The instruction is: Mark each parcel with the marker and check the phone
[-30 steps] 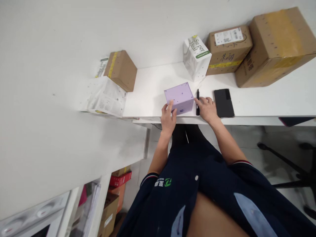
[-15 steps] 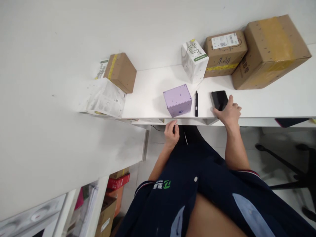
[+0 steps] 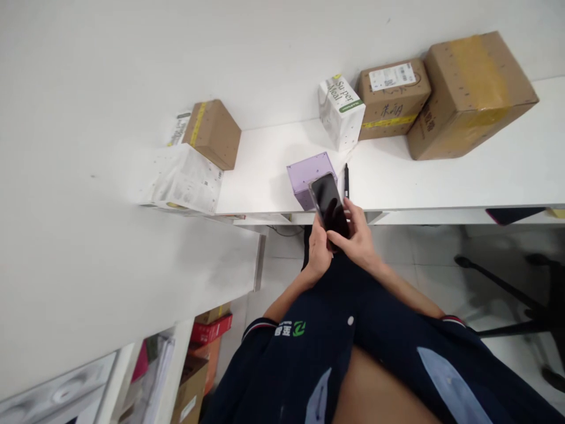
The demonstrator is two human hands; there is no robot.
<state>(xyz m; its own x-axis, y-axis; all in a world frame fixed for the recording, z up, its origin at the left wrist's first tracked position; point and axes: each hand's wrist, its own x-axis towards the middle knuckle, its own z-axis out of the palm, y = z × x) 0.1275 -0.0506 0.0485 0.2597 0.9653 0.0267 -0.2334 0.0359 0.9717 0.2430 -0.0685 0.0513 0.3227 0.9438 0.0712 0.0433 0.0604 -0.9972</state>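
A black smartphone [image 3: 329,200] with a dark screen is held in front of my body, just past the front edge of the white desk [image 3: 265,176]. My left hand [image 3: 318,250] grips its lower left side. From the right, my right hand [image 3: 359,238] clasps the lower part, its thumb near the bottom of the phone. Behind the phone sits a purple box [image 3: 304,171], partly covered by it. A black marker [image 3: 346,179] lies to the right of that box, its lower end close to my right fingers.
Along the wall stand a white "Super Meal" box [image 3: 339,115], a small carton [image 3: 392,103] and a large taped carton [image 3: 472,100]. Another carton [image 3: 216,132] and a white package [image 3: 189,179] are at the left. A chair base [image 3: 507,300] is at lower right.
My right hand has lifted the phone off the desk and brought it left and towards me. My left hand has moved slightly right and taken hold of it too.
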